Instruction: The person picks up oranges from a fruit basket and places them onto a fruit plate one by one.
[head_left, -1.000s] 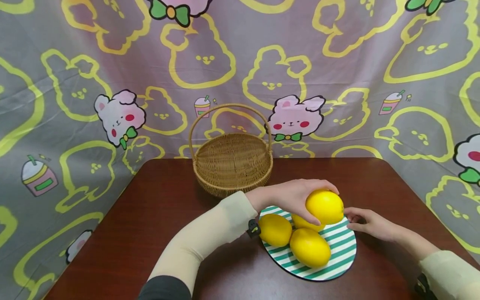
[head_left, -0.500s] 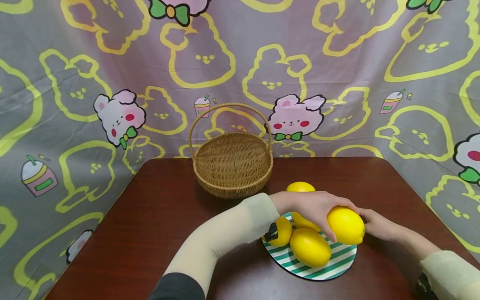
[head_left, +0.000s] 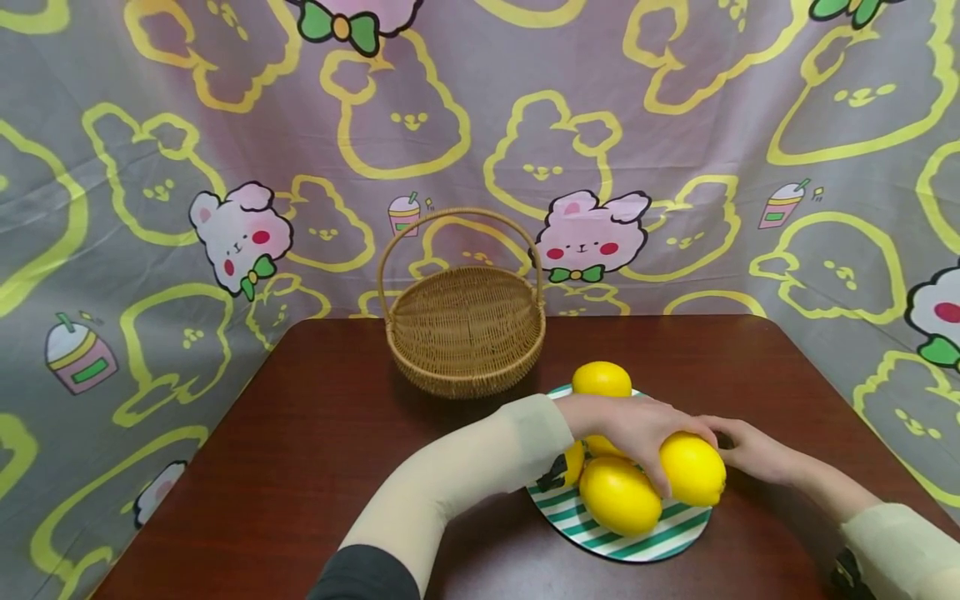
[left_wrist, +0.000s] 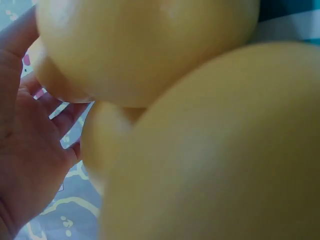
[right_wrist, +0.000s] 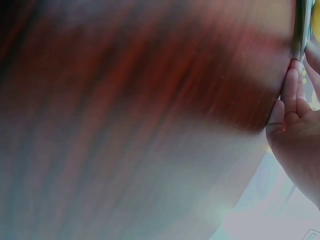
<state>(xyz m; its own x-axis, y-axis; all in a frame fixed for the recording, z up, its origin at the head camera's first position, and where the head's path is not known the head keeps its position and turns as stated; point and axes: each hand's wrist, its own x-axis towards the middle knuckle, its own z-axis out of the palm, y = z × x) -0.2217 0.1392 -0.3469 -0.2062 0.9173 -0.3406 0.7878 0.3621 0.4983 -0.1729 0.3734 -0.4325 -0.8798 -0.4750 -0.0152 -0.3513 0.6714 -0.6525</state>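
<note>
My left hand [head_left: 645,425] reaches across from the left and grips a yellow lemon [head_left: 692,469] from above, low over the right side of a green-and-white striped plate [head_left: 675,546]. In the left wrist view, the thumb and fingers curve round the lemon [left_wrist: 145,50]. Several other lemons lie on the plate: a front lemon [head_left: 620,497] beside the left hand, a far lemon [head_left: 602,378] behind the wrist, others partly hidden under the forearm. My right hand [head_left: 757,450] pinches the plate's right rim; in the right wrist view, its fingers [right_wrist: 290,92] are right at the plate's edge [right_wrist: 301,25].
A wicker basket [head_left: 467,358] with a tall hoop handle stands behind the plate, toward the back of the brown wooden table [head_left: 315,450]. A grey curtain [head_left: 480,100] with yellow cartoon outlines hangs behind and along both sides of the table.
The left hand has carried its lemon right and down onto the plate's right side. The far lemon, earlier hidden by the hand, now shows. The right hand has stayed at the rim.
</note>
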